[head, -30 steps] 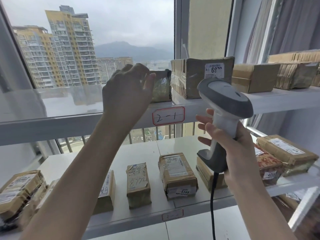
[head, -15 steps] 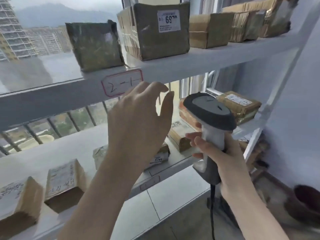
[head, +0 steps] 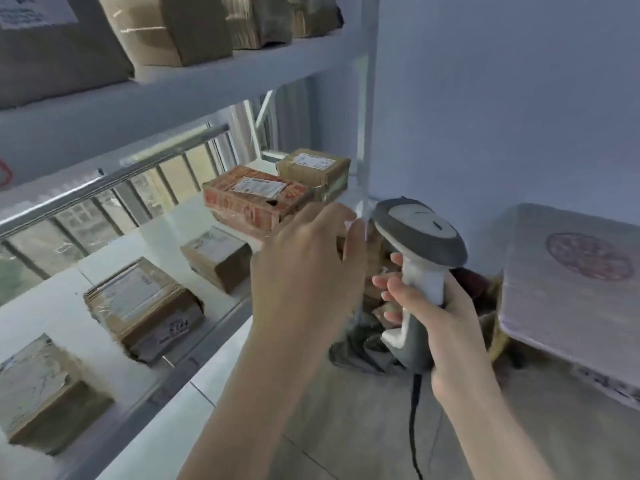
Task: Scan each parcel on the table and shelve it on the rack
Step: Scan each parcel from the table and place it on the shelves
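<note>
My right hand (head: 440, 313) grips the handle of a grey and white barcode scanner (head: 419, 237), held upright with its cable hanging down. My left hand (head: 304, 268) hovers in the air just left of the scanner, fingers loosely bent and holding nothing. Behind the hands stands the white rack (head: 166, 88). Its middle shelf carries several brown parcels, among them a red-printed box (head: 249, 199), a taped box (head: 142, 303) and a small box (head: 214, 258). More parcels (head: 173, 26) sit on the upper shelf.
The corner of a table (head: 568, 282) with a pale cover and a round red print juts in at the right. Dark clutter (head: 367, 344) lies on the floor between rack and table. A blue-grey wall rises behind.
The view has swung right and down, away from the window toward the rack's right end and the table. My left hand has dropped from the upper shelf, leaving a parcel there, and now hangs beside the scanner.
</note>
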